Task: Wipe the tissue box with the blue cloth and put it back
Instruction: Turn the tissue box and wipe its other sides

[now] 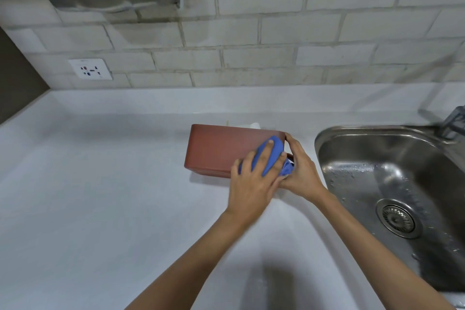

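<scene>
Reddish-brown, smooth and rectangular, the tissue box [214, 151] sits on the white worktop [100, 184] beside the steel sink [352, 148]. The left hand [251, 184] presses the crumpled blue cloth [275, 151] flat-fingered against its front, and the right hand [300, 171] grips its end.

left hand [251, 184] flat, right hand [300, 171] curled
</scene>
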{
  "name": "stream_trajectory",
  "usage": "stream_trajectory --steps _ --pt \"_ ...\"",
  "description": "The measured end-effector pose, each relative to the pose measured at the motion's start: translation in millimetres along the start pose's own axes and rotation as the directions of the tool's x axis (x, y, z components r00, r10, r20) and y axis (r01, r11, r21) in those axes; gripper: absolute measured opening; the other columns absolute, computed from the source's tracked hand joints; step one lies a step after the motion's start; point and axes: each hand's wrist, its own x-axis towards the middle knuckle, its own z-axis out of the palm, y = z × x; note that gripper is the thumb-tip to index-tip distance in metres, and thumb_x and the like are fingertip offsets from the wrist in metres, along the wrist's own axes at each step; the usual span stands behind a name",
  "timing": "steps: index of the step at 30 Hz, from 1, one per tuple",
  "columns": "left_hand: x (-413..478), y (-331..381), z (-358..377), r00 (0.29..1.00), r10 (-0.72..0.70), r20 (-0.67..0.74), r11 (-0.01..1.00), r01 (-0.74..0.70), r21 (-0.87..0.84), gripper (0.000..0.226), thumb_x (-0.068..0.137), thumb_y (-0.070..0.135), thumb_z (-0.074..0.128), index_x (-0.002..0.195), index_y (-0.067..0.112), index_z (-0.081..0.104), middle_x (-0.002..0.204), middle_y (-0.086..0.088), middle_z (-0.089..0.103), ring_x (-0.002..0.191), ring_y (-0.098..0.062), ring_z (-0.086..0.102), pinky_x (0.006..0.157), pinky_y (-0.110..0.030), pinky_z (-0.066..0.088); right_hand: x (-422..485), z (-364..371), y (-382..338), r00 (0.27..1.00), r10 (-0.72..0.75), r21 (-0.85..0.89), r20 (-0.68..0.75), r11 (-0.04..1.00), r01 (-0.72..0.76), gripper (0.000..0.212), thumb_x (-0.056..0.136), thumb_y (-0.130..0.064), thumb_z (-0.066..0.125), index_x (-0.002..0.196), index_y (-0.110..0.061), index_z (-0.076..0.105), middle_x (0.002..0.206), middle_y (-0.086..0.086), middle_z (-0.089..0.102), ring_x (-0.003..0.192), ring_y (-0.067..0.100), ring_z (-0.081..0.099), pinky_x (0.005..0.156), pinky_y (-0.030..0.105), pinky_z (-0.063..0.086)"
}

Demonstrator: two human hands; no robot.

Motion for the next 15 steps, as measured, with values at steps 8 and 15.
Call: stream_trajectory --steps 8,15 --pt "-39 -77 5 0.908 -0.419 -0.028 0.895 0.408 -0.178 0.055 0.096 0.044 0.026 0.126 0.013 0.060 0.133 -0.023 0.054 0.101 -0.043 0.060 0.080 -0.048 0.051 -5 7 -9 1.000 -0.008 -0.026 -0.018 1.000 0.007 0.108 0.044 -0.035 0.081 0.136 -0.040 0.026 0.127 -0.032 0.039 0.100 0.009 0.059 0.083 0.015 0.046" --pt "-7 -79 8 0.372 -0.888 0.269 0.091 0.717 -0.691 0.053 0.100 0.025 0.038 0.148 0.009 0.023 0.145 -0.023 0.029 0.121 -0.036 0.047 0.102 -0.039 0.041 -22 29 -27 0.988 -0.065 -0.154 -0.142 0.987 0.043 0.104 0.044 -0.041 0.074 0.136 -0.026 0.028 0.116 -0.035 0.031 0.093 -0.001 0.049 0.061 0.016 0.038"
